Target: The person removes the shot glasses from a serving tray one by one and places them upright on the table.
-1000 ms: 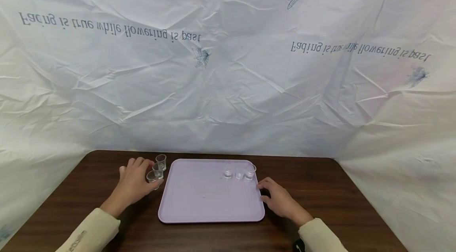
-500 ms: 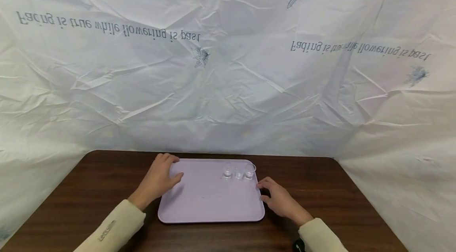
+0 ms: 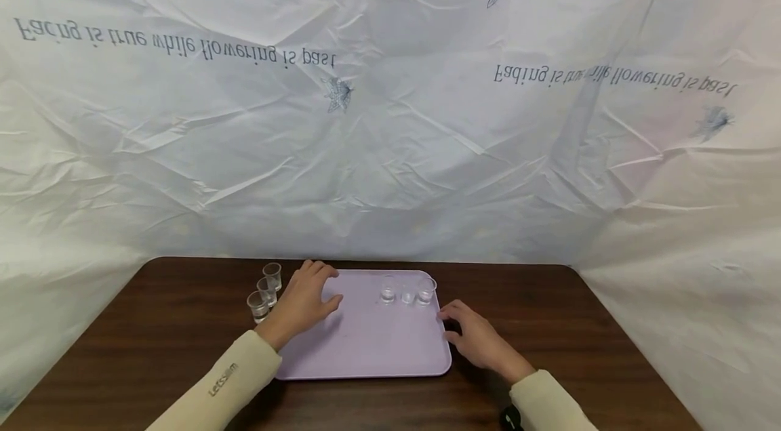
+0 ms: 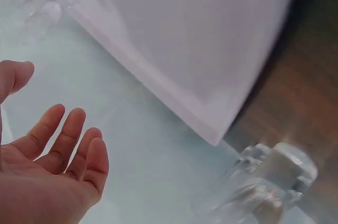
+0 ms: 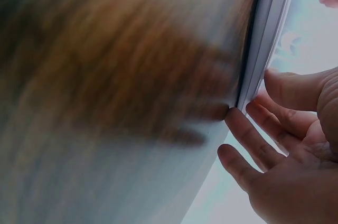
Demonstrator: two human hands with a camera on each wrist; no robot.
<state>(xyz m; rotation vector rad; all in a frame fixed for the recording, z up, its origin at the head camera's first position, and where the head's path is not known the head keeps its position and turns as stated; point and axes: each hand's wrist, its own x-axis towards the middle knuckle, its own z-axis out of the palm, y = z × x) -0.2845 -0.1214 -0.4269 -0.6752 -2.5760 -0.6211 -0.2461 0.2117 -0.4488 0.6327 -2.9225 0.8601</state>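
Note:
My left hand [image 3: 303, 302] hovers over the left part of a lilac tray [image 3: 366, 356], fingers spread and slightly bent, with nothing in them. Three small clear shot glasses [image 3: 258, 310] stand in a slanting row on the table, just left of that hand. Three more clear glasses [image 3: 388, 294] sit side by side near the tray's far right corner. At the tray's right edge, my right hand [image 3: 476, 336] touches the rim with its fingertips. In the right wrist view the right thumb and fingers [image 5: 248, 134] lie loosely bent along that rim.
The tray lies on a dark wood table [image 3: 152, 350] with rounded far corners. Behind and beside the table hangs a wrinkled white printed sheet [image 3: 390, 167]. A dark band [image 3: 510, 417] shows at the right wrist.
My left hand has moved right from the three glasses on the table to above the tray, leaving them standing there. The right hand stays at the tray's edge.

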